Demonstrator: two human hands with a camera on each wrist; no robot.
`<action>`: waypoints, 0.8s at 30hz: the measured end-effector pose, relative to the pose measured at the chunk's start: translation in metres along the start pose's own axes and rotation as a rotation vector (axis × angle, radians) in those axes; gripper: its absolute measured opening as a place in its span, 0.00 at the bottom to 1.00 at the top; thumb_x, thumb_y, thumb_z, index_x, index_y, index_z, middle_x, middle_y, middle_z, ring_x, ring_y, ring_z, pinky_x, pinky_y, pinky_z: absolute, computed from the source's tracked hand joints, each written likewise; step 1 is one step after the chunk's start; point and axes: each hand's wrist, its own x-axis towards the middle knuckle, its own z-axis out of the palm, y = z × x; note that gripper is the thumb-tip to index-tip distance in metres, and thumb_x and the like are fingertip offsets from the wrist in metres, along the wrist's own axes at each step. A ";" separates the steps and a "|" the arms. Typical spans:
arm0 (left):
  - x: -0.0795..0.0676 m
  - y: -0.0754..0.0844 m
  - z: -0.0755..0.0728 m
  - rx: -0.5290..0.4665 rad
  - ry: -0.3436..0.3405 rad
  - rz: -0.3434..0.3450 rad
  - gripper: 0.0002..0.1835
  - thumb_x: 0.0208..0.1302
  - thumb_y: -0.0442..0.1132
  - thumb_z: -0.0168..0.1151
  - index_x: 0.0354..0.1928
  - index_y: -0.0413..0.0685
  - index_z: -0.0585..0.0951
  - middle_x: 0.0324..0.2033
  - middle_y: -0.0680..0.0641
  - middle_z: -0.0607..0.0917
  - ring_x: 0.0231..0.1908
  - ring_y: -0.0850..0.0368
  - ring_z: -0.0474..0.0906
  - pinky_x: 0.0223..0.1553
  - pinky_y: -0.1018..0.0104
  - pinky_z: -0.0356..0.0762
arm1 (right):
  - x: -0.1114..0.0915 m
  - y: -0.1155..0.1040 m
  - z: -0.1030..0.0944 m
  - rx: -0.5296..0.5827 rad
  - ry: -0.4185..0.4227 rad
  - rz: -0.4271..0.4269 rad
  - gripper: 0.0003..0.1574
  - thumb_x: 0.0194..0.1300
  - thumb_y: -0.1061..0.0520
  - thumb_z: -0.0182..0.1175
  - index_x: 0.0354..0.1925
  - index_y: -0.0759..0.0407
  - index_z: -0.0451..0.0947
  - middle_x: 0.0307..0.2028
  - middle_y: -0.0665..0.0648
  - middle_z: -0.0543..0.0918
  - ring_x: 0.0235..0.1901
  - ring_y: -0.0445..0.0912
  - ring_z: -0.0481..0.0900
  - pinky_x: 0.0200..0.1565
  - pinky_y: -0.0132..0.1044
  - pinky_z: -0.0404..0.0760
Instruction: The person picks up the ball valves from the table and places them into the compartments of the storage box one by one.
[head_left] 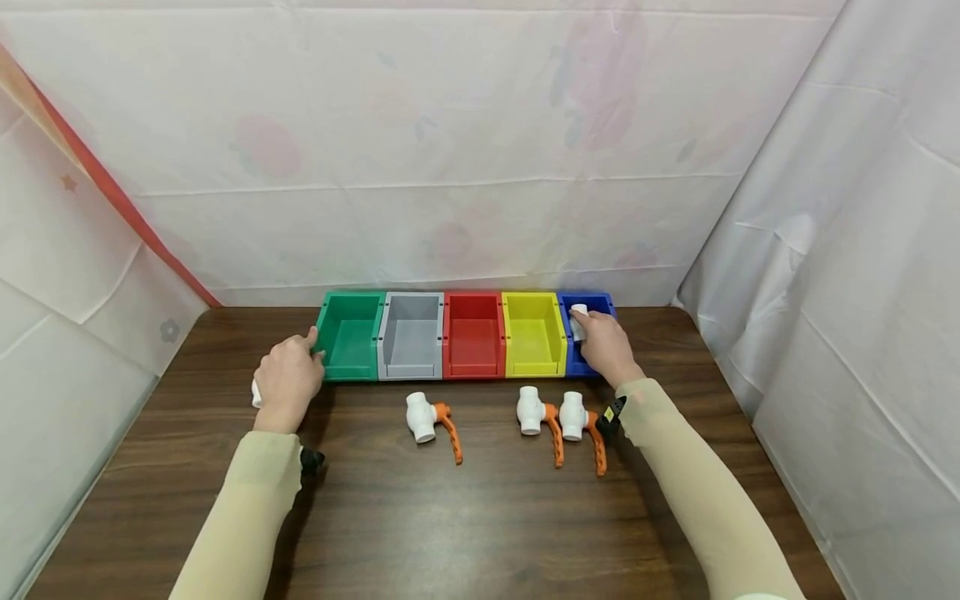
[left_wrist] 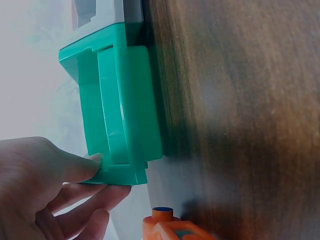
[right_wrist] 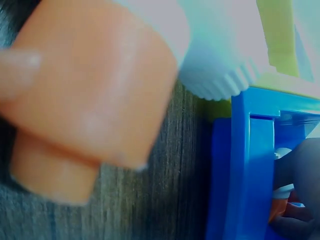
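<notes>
My left hand pinches the side wall of the green bin, thumb inside and fingers outside. My right hand is in the blue bin at the row's right end. It grips a white ball valve, whose orange part shows partly between the fingers in the right wrist view. Three more white valves with orange handles lie before the bins: a middle valve, another valve and a right-hand valve. A white piece is mostly hidden behind my left hand; an orange handle shows below that hand.
Between green and blue, a grey bin, a red bin and a yellow bin stand side by side. The dark wooden table runs back to a white curtain, with more curtain on both sides.
</notes>
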 end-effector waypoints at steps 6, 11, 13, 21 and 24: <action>0.000 0.000 -0.001 -0.003 -0.002 -0.006 0.24 0.70 0.38 0.60 0.65 0.36 0.75 0.48 0.27 0.81 0.27 0.28 0.77 0.20 0.43 0.73 | 0.003 -0.001 0.003 -0.008 -0.031 0.020 0.38 0.61 0.70 0.60 0.70 0.57 0.70 0.62 0.70 0.75 0.60 0.65 0.73 0.58 0.60 0.73; 0.000 0.001 0.001 -0.007 0.003 0.002 0.24 0.70 0.38 0.60 0.65 0.37 0.75 0.48 0.27 0.81 0.27 0.29 0.77 0.19 0.44 0.72 | 0.003 0.000 0.006 -0.015 -0.046 0.022 0.35 0.62 0.70 0.59 0.68 0.59 0.72 0.58 0.69 0.77 0.57 0.64 0.76 0.56 0.59 0.75; 0.000 0.001 0.001 -0.008 0.004 0.003 0.24 0.70 0.38 0.60 0.65 0.38 0.75 0.49 0.28 0.81 0.27 0.29 0.77 0.19 0.44 0.72 | 0.003 0.000 0.008 -0.018 -0.051 0.021 0.34 0.63 0.70 0.58 0.67 0.60 0.73 0.58 0.69 0.77 0.57 0.64 0.75 0.56 0.58 0.75; -0.001 0.000 0.001 -0.009 0.007 0.004 0.25 0.70 0.38 0.60 0.67 0.41 0.73 0.54 0.30 0.80 0.28 0.29 0.77 0.21 0.42 0.73 | 0.002 -0.001 0.011 -0.023 -0.025 0.012 0.32 0.65 0.70 0.56 0.67 0.61 0.73 0.58 0.69 0.78 0.57 0.63 0.76 0.56 0.58 0.75; -0.001 0.000 0.001 -0.004 0.006 0.008 0.25 0.70 0.38 0.60 0.67 0.42 0.73 0.54 0.30 0.80 0.28 0.29 0.77 0.21 0.43 0.73 | 0.002 -0.003 0.011 -0.006 -0.041 0.026 0.33 0.66 0.70 0.55 0.69 0.61 0.71 0.59 0.70 0.76 0.59 0.63 0.75 0.59 0.57 0.73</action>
